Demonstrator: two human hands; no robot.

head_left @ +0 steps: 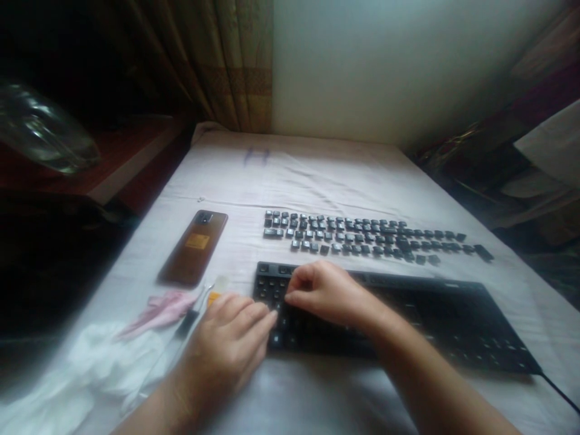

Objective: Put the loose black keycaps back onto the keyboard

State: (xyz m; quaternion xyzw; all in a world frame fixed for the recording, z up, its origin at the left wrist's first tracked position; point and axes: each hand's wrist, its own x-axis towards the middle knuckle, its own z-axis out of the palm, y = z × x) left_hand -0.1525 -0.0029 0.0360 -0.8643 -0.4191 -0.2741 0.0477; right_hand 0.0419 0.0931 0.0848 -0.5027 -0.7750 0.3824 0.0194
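Observation:
A black keyboard [435, 314] lies on the white cloth in front of me, many of its keycaps off. Several keycaps are still seated at its left end. My left hand [233, 338] is against that left end, fingers close together and curled over the edge; its thumb is hidden. Above the upper left keys, my right hand [328, 293] is closed in a pinch, thumb and forefinger meeting. Whatever sits between those fingertips is too small and blurred to name. Loose black keycaps [338, 235] are laid out in rows behind the keyboard.
A brown phone [194, 248] lies face down at the left. Nearer are a pink cloth [158, 313], crumpled white cloth [109, 356] and a small yellow object [212, 297] beside my left hand. The keyboard's cable [559, 391] trails off right. A wooden ledge [131, 157] stands left.

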